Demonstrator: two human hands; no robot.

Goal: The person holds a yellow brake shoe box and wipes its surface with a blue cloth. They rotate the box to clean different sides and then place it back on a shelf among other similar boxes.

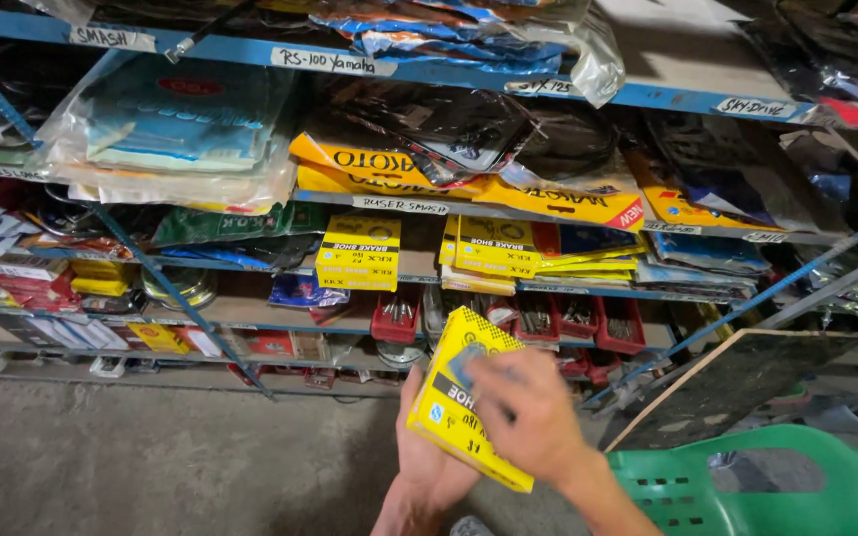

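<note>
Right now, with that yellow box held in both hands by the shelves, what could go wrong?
1. The right hand looks blurred across the yellow box, which rests in the left hand; it might slip to the concrete floor.
2. The green plastic chair sits beside the right arm and could catch an elbow.

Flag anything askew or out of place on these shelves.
Plastic-wrapped packs spill over the top blue shelf's edge. Yellow boxes overhang the middle shelf. A dark board leans against the rack beside a green chair. Both hands hold a yellow box.
</note>
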